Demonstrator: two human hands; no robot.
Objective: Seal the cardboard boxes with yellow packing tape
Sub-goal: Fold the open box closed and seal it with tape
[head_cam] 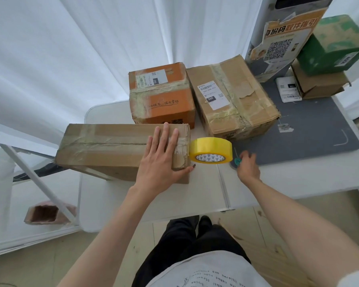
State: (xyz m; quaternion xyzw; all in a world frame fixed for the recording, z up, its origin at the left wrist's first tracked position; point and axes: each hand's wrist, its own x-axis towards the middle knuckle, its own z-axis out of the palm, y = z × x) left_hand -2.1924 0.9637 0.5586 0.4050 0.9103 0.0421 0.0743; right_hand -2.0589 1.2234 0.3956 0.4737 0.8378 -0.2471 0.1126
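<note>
1. The long brown box (120,148) lies flat at the white table's (195,195) left, its long axis running left to right.
2. The yellow tape roll (210,150) stands on edge just beside its right end, its core facing us.
3. Our left hand (161,160) presses flat on the box, fingers straight.
4. Our right hand (248,165) curls round a small teal tool (237,161).

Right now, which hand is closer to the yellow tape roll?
Left. The left hand lies flat on the long cardboard box, its fingers beside the yellow tape roll. The right hand grips a teal tool just past the roll's other side.
</note>
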